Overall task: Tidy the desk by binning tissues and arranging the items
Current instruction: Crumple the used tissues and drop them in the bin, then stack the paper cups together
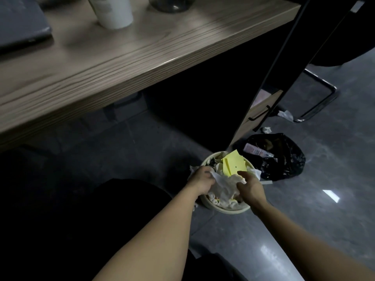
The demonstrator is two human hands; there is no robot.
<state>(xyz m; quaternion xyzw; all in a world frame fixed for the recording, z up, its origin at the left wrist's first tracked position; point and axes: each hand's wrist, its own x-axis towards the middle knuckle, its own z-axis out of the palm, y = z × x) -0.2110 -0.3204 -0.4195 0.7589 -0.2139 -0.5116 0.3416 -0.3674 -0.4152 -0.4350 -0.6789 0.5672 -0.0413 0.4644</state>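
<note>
A round cream bin [229,210] stands on the floor beside the desk, packed with white tissues [224,188] and yellow paper [234,163]. My left hand [203,179] is over the bin's left side, its fingers closed on the crumpled tissues. At the right side my right hand [250,186] grips the same wad of tissues from above. Both forearms reach down from the lower edge of the view.
The wooden desk [125,57] fills the upper left, with a white cup [113,13], a dark glass vessel [171,4] and a grey laptop [22,27] on it. A black rubbish bag [284,159] lies right of the bin. Loose tissues [286,115] lie by a chair's metal base [322,98].
</note>
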